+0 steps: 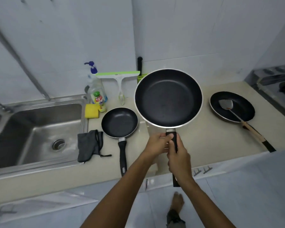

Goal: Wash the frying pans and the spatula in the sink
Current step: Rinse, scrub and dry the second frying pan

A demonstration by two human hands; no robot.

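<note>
Standing at a counter [196, 145] with the sink [23, 125] set into its left end, well left of both hands. Holding the big pan [169, 97] above the counter, bowl away, handle running straight back toward the body. Not yet touching the mid pan [242, 104], far right on the counter, or the small pan [119, 122], between big pan and sink. Nor the spatula [225, 104], lying in the mid pan, handle out over its near-right rim. Gripping the big pan's handle with both hands together, left hand [156, 143] up by the bowl, right hand [179, 160] just behind, touching it. Likely calls for a leftward carry over the small pan, left hand nearer the sink.
</note>
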